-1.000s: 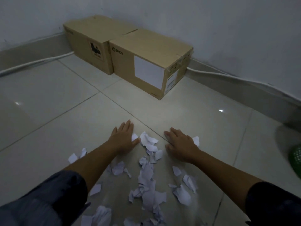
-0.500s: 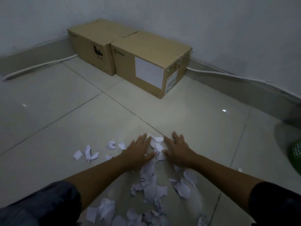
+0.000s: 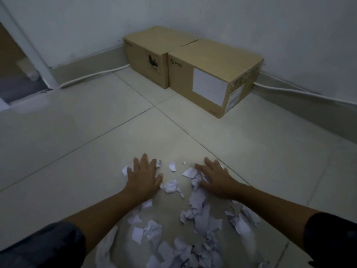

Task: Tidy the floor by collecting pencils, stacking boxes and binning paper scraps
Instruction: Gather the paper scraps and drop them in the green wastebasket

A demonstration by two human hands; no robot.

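A: Hands?
B: Left hand (image 3: pixel 144 177) and right hand (image 3: pixel 216 177) flat on the tiled floor (image 3: pixel 77 151), fingers spread wide, gripping nothing.
A: Scraps?
B: Paper scraps (image 3: pixel 199 215) strewn between and near the hands. Two boxes (image 3: pixel 204 74) side by side at the wall.

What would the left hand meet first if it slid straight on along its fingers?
The left hand points up the bare floor. Past its fingertips the tiles look free. Further on, probably the left cardboard box, though depth is hard to judge.
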